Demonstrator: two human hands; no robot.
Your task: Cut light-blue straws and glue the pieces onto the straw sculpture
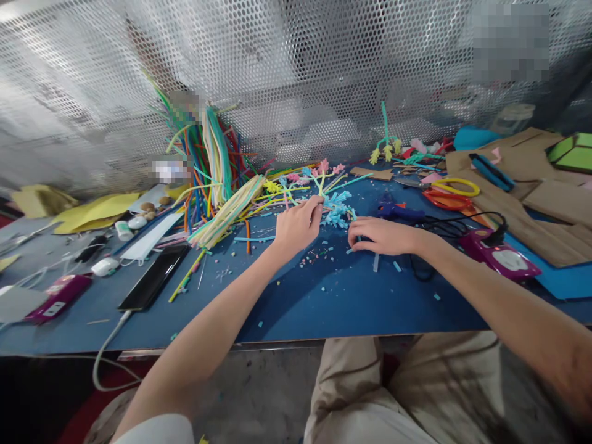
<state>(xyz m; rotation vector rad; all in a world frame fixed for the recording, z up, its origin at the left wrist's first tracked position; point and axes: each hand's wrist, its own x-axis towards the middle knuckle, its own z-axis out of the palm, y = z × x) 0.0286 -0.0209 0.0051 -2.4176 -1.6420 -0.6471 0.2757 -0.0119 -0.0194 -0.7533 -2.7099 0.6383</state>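
Light blue fuzzy pipe cleaner flowers [338, 209] lie bunched on the blue table between my two hands. My left hand [300, 227] is at their left edge, its fingers bent and closed; whatever is in them is hidden. To the lower right of the bunch, my right hand [382, 235] has its fingertips and thumb drawn together close to the blue tufts. I cannot make out what they pinch. Just behind are pink pipe cleaner flowers [324, 166] on pale stems and a yellow pipe cleaner flower [272, 186]. Small cut bits [317, 254] litter the tabletop near my fingers.
Bundled pipe cleaners [226, 213] stand and lie to the left, before a perforated metal screen [333, 80]. A black phone [155, 279] is nearer. On the right are a blue glue gun [398, 209], yellow-handled scissors [456, 186], a purple power strip [502, 256] with cables, and cardboard [555, 203].
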